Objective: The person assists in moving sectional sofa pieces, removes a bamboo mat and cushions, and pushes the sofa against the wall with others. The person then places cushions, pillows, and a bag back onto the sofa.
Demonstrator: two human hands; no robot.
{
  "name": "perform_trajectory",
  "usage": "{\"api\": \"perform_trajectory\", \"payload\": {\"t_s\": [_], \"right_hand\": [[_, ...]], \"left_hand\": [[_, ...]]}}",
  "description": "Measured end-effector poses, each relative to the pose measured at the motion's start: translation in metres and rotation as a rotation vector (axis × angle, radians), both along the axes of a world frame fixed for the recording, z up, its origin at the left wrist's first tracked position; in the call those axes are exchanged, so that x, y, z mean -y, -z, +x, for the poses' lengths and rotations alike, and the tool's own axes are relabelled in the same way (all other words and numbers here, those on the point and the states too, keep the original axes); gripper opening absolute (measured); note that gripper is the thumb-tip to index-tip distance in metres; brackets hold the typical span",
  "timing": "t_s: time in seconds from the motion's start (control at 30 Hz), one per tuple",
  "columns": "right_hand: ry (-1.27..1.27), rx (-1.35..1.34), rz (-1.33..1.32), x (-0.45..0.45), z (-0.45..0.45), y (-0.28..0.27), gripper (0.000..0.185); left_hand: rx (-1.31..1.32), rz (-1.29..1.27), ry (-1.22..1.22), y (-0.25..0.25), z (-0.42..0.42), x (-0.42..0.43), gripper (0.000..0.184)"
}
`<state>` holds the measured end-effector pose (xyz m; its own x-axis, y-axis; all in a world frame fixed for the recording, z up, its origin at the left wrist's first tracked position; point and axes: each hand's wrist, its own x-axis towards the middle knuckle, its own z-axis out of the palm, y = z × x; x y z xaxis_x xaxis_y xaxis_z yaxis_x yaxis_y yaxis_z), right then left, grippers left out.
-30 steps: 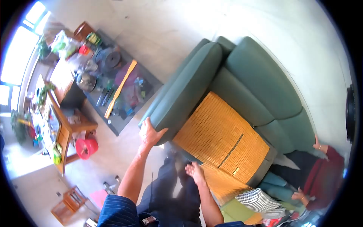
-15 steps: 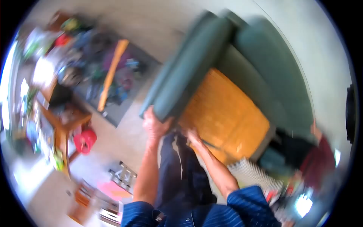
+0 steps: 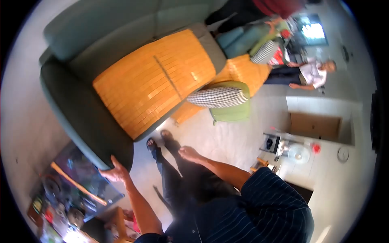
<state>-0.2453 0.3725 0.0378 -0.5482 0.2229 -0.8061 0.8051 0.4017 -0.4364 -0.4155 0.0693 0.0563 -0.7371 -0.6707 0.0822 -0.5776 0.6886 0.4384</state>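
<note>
My left hand (image 3: 116,171) rests on the front end of the green sofa armrest (image 3: 87,115), thumb and fingers spread over its edge. My right hand (image 3: 189,154) hangs in front of my dark trousers, fingers curled; whether anything is in it is too small to tell. An orange tiled mat (image 3: 156,79) covers the sofa seat. Beyond my right hand, a houndstooth cushion (image 3: 219,97) lies on a green stool or chair (image 3: 233,112).
A low table (image 3: 115,196) with a long wooden stick (image 3: 79,184) and many items is at lower left. A person in dark red (image 3: 271,6) is behind the sofa end. Another person in white (image 3: 313,75) stands farther right. A fan (image 3: 298,153) is at right.
The view has swung round to the right, bringing in the second person, the fan and the doorway side. My left hand stays on the armrest; my right hand is now away from the sofa.
</note>
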Motion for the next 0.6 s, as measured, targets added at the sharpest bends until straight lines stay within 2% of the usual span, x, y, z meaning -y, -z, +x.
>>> {"api": "perform_trajectory", "payload": {"t_s": [0.03,0.07,0.13,0.2,0.23,0.27,0.33,0.43,0.47,0.5,0.53,0.6], "right_hand": [[0.181,0.019,-0.112,-0.001,0.014,-0.007,0.025],[-0.004,0.128,-0.072,-0.008,0.022,-0.011,0.023],[0.349,0.121,-0.191,-0.008,0.049,-0.023,0.024],[0.493,0.021,-0.287,-0.013,0.094,-0.006,0.024],[0.414,0.126,-0.186,-0.017,0.089,-0.034,0.024],[0.393,0.142,-0.183,-0.023,0.1,-0.041,0.026],[0.393,0.014,-0.179,-0.034,0.151,-0.012,0.039],[0.735,0.039,-0.084,-0.065,0.158,-0.055,0.07],[0.833,0.263,0.04,-0.087,0.161,-0.039,0.098],[1.0,0.159,-0.192,-0.113,0.18,-0.034,0.095],[1.148,0.151,-0.219,-0.137,0.189,-0.015,0.097],[1.363,0.234,-0.093,-0.18,0.209,0.053,0.102]], "left_hand": [[0.0,0.036,0.011,-0.01,-0.001,-0.003,0.078],[-0.007,0.038,0.021,-0.01,0.0,-0.004,0.077],[-0.003,0.059,0.037,-0.007,0.001,-0.003,0.077],[0.022,0.063,0.044,-0.003,0.003,-0.001,0.077],[0.025,0.059,0.058,-0.006,0.003,-0.002,0.077],[0.042,0.058,0.055,-0.006,0.004,-0.003,0.079],[0.052,0.047,0.05,0.002,0.006,0.001,0.081],[0.103,0.019,0.051,0.004,0.009,0.003,0.084],[0.13,0.024,0.039,0.002,0.008,0.001,0.084],[0.076,0.024,0.056,0.004,0.009,-0.001,0.087],[0.065,0.032,0.057,0.013,0.01,0.007,0.09],[0.062,0.006,0.057,0.023,0.009,0.014,0.092]]}}
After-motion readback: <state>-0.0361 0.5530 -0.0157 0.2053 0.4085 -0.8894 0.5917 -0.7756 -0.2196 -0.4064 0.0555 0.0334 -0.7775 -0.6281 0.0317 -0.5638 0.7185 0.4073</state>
